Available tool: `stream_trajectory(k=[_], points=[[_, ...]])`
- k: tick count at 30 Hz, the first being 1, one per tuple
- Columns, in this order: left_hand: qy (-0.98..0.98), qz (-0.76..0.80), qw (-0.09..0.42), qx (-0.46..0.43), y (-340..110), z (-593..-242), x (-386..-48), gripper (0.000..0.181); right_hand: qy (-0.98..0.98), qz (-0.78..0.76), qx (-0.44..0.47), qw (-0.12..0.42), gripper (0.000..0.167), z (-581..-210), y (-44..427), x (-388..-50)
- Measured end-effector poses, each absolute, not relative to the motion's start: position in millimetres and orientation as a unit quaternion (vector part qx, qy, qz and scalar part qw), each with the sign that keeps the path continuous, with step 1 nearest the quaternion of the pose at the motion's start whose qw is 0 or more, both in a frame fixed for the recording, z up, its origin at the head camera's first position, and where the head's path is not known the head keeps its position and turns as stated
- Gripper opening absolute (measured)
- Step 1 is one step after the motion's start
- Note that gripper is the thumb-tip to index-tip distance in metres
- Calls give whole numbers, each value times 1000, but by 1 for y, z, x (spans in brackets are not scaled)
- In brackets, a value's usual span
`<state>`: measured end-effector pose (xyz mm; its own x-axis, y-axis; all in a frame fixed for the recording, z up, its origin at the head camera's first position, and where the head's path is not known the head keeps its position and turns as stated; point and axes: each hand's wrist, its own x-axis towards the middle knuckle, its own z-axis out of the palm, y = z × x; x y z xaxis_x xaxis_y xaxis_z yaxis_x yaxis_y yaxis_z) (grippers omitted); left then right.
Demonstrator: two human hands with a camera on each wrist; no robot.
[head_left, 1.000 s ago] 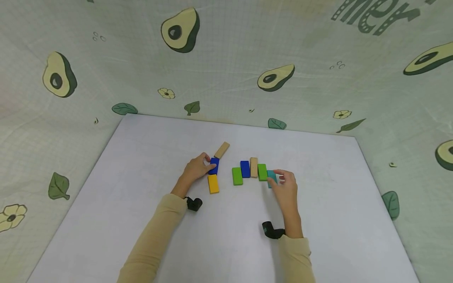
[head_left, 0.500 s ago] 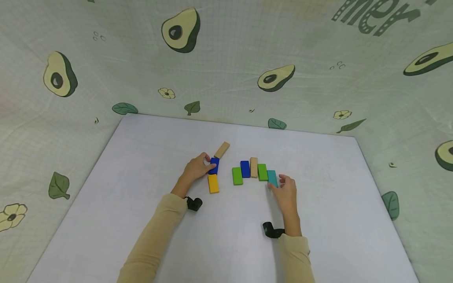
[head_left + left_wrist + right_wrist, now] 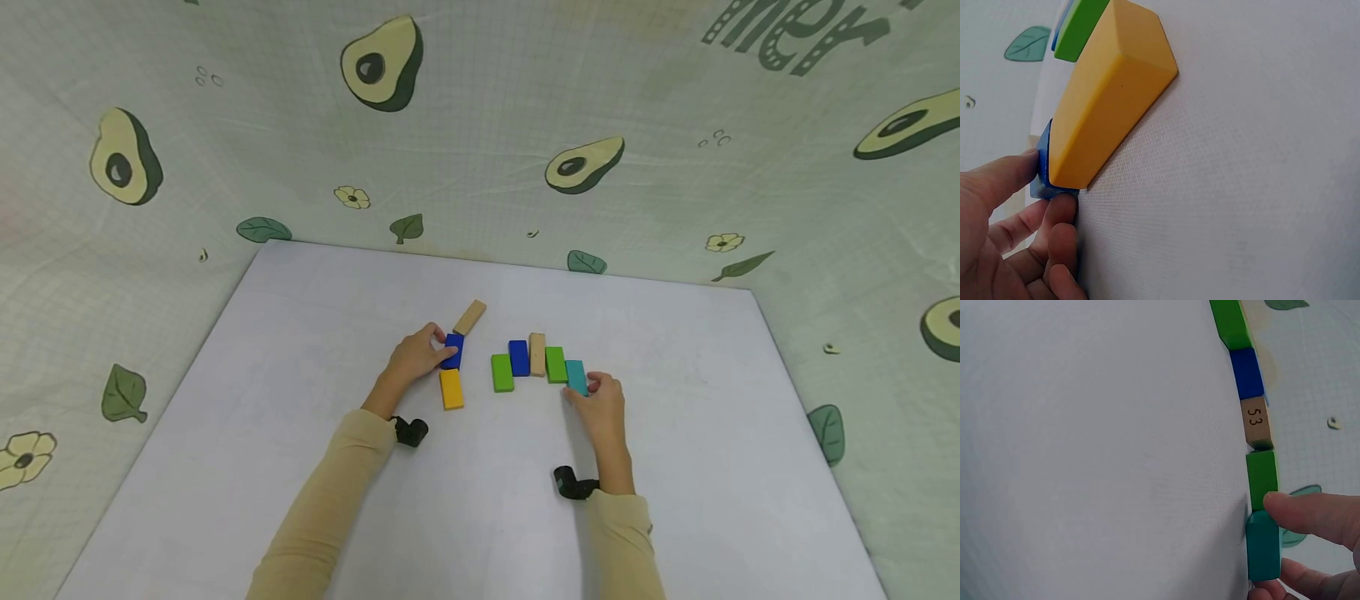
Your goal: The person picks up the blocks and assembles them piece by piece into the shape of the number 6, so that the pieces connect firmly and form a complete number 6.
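Note:
My left hand (image 3: 414,357) pinches a blue block (image 3: 455,346) between thumb and fingers. A yellow block (image 3: 452,390) meets its near end, and a plain wooden block (image 3: 470,317) slants from its far end. In the left wrist view the yellow block (image 3: 1094,94) partly hides the blue block (image 3: 1042,159). At the right end of a row of blocks, my right hand (image 3: 603,412) has thumb and fingers around a teal block (image 3: 576,377). The right wrist view shows the thumb where the teal block (image 3: 1264,547) meets a green block (image 3: 1262,478).
Left of the teal block, the side-by-side row holds a green block (image 3: 556,365), a wooden block (image 3: 537,355), a blue block (image 3: 519,358) and another green block (image 3: 502,373). A patterned cloth (image 3: 480,117) rises behind the white table (image 3: 480,517).
My right hand has slid slightly toward me, its fingers dropping from the teal block's far end to its right side. More of that block's top shows. My left hand stays put.

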<state>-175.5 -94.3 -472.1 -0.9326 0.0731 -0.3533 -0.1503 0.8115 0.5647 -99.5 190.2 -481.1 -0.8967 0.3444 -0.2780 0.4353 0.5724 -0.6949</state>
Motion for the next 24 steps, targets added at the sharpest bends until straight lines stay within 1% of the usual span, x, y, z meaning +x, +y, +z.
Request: stream_trajectory(k=[24], points=[[935,305,182,-19,-95,-473,-175,38,890,-400,218,26,46,-481,187,-98]])
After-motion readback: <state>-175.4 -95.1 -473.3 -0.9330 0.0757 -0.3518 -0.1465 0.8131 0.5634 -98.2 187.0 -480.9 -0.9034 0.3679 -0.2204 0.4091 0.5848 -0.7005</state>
